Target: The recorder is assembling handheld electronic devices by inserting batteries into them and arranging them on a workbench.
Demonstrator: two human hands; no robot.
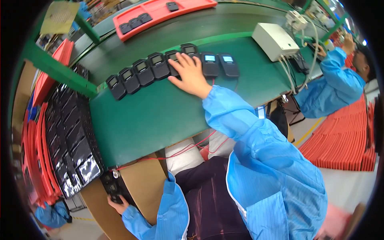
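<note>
My right hand (190,76) lies over the row of black handheld devices on the green bench, palm down with its fingers spread. It partly covers one black device (173,71); whether it presses on it is hard to tell. Two devices with lit screens, one (210,69) just right of the hand and another (229,69) beyond it, stand beside the row. Low on the left, my left hand (119,205) has its fingers closed around the lower end of a black device (113,190), next to an open cardboard box (140,180). Part of that grip is hidden.
A black tray stack (68,136) stands left of the green bench (132,128). A red tray (160,14) with several devices sits beyond. A white box (276,41) with cables is at the right. Another person in blue (332,84) works there, near stacked red trays (340,138).
</note>
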